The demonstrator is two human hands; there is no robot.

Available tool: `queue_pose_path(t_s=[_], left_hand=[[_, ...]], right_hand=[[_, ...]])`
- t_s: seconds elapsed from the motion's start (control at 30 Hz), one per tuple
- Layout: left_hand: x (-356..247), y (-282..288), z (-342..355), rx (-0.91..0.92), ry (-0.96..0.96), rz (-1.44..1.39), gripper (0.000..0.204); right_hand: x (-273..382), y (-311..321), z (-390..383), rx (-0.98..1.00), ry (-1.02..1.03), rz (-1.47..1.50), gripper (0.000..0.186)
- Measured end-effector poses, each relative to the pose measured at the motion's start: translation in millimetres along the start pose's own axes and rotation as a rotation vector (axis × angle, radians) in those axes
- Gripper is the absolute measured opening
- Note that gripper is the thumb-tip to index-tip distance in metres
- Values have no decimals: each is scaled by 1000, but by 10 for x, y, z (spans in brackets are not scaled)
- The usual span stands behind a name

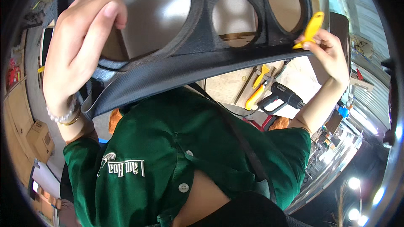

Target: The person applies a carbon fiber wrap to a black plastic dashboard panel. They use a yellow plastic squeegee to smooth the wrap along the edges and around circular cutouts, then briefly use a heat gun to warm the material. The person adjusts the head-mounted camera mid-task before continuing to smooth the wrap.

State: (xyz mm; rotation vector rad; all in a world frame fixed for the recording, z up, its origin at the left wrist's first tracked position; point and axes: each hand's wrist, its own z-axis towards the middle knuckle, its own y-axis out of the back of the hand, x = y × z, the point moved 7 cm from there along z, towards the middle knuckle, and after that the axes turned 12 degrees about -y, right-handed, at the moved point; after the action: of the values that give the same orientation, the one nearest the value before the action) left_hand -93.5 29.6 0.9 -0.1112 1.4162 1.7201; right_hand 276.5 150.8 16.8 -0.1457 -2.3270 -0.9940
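Observation:
A large black panel [207, 23] with several round openings lies across the top of the view. Along its near edge runs a loose flap of black textured covering [176, 75], hanging toward me. My left hand [82, 38] is at the panel's left end, its bent fingers closed over the rim of the biggest opening; part of the grip is hidden. In my right hand [330, 52], at the panel's near right corner, a yellow plastic scraper [313, 27] is pinched between thumb and fingers. Its narrow lower end touches the seam between panel and covering.
Below the flap, a pale work surface [225, 85] carries a black heat gun [283, 96], another yellow scraper [261, 75] and a yellow-handled tool [255, 97]. Red-handled pliers [268, 122] lie nearer me. A cardboard box [41, 141] stands off to the left.

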Motion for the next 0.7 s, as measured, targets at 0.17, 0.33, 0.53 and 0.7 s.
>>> queue_pose_path(t_s=[0.17,0.33,0.53,0.7], left_hand=[[23,-51,-13,66,-16,-140,28],[-84,-192,-15,320,-159,-191,19],[-106,-316,-45,398,-140,-245,33],[-187,-375,-6,396,-251,-379,41]], right_hand=[[-142,120,-118,-168,-181,-107,19],[516,-389,-185,-222,235,285,21],[1137,-997,57,-33,602,306,17],[1228,-1062,153,48,623,327,15]])
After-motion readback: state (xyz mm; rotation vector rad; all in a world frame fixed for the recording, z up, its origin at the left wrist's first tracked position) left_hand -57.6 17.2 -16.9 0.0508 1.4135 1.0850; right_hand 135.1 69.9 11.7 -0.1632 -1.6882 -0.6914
